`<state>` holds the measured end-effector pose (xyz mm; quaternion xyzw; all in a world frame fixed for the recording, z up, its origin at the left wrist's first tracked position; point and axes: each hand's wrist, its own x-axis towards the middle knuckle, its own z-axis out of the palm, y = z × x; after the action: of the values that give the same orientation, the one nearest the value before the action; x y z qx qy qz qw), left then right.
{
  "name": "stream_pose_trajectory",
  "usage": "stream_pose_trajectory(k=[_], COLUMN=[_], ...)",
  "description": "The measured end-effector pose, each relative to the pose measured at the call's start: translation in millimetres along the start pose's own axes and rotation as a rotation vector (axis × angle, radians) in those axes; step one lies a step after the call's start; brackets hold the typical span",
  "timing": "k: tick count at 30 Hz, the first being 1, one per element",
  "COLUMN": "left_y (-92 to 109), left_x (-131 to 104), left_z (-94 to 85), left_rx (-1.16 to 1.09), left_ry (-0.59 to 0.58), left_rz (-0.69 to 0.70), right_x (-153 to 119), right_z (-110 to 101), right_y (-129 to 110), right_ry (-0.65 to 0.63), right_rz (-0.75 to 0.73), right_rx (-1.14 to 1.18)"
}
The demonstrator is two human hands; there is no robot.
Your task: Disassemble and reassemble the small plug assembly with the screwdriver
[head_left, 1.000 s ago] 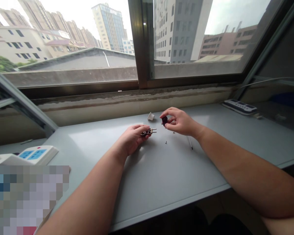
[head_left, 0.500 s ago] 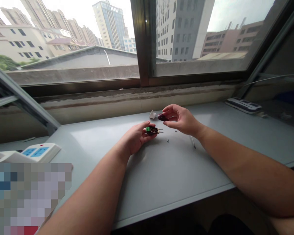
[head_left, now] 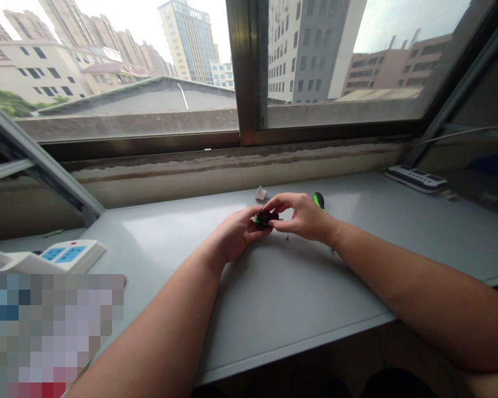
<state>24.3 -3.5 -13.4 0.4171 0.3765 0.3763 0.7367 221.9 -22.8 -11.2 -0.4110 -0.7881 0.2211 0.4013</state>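
lh [head_left: 234, 233] & rh [head_left: 305, 219] grip blk plug [head_left: 266, 218].

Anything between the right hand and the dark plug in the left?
Nothing visible. The right hand has its fingers on the dark plug, held in the left hand. The white piece sits beyond, the small metal bit nearer the camera; neither is in between.

Two hands [head_left: 237, 233] [head_left: 302, 218], one plug [head_left: 266, 218], one screwdriver [head_left: 318, 199], seemingly one screw [head_left: 287, 238]
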Motion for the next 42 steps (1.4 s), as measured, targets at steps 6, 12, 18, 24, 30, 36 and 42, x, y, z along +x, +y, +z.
stream_pose_trajectory(k=[6,12,18,24,30,36,42], left_y=[-0.2,-0.9,-1.0,-2.6,-0.1,4.8,2.8], left_x=[1.0,1.8,2.4,2.1,-3.7,-8.2,-3.7], left_z=[-2.3,-2.4,-2.7,-3.3,-3.5,-2.2,-3.0], left_rx=[0.025,0.028,0.019,0.049,0.072,0.027,0.044], left_ry=[-0.001,0.006,0.024,0.012,0.006,-0.002,-0.007], left_rz=[-0.005,-0.011,-0.009,-0.001,0.078,0.138,0.100], right_x=[0.2,0.8,1.4,1.0,-0.3,0.0,1.3], right_z=[1.8,2.3,1.5,1.1,-0.6,-4.3,-9.4], right_y=[2.1,6.7,7.1,8.9,14.3,20.4,17.2], right_ry=[-0.033,-0.045,-0.028,-0.066,-0.073,-0.092,-0.044], right_rz=[0.000,-0.042,-0.106,-0.067,0.057,0.135,-0.030], right_rx=[0.014,0.010,0.006,-0.029,0.031,0.102,0.089])
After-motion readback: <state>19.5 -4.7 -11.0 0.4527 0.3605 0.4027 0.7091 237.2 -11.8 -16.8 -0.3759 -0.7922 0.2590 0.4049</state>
